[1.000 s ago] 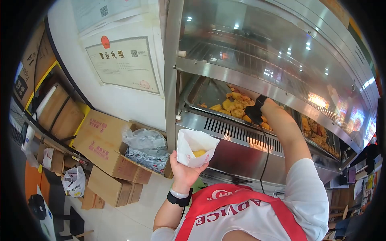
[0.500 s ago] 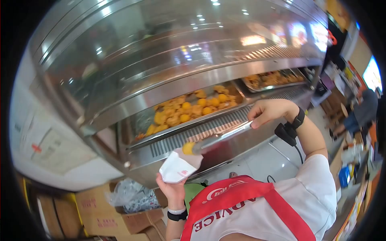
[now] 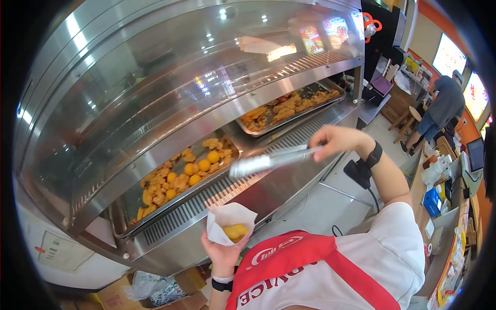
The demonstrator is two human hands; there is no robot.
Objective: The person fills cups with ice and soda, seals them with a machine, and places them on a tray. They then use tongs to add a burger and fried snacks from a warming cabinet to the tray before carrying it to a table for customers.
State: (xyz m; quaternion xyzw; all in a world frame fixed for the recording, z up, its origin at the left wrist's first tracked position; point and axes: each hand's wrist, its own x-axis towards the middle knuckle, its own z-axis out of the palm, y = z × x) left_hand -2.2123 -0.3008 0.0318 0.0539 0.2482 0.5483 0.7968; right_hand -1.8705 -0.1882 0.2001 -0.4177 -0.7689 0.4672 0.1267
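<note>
My left hand [image 3: 223, 256] is wrapped round a white paper bag [image 3: 219, 222], its mouth open toward me. Yellow fried pieces [image 3: 235, 232] lie inside the bag. My right hand [image 3: 336, 142] grips the handle end of metal tongs [image 3: 274, 161]. The blurred tips of the tongs are above and right of the bag, near the tray; no food shows between them. Beyond them, a metal tray [image 3: 178, 206] in the warming cabinet holds fried pieces and several round yellow-orange balls [image 3: 204, 165].
A second tray [image 3: 289, 120] of fried food sits farther right in the glass-fronted cabinet [image 3: 155, 77]. Cardboard boxes [image 3: 113, 295] and a plastic bag [image 3: 152, 288] are at lower left. Another person [image 3: 447, 98] stands at far right near a wooden stool [image 3: 408, 124].
The tongs have moved up and away from the bag, and the yellow piece at their tips is gone from them. Yellow pieces now show in the bag. The view has shifted right.
</note>
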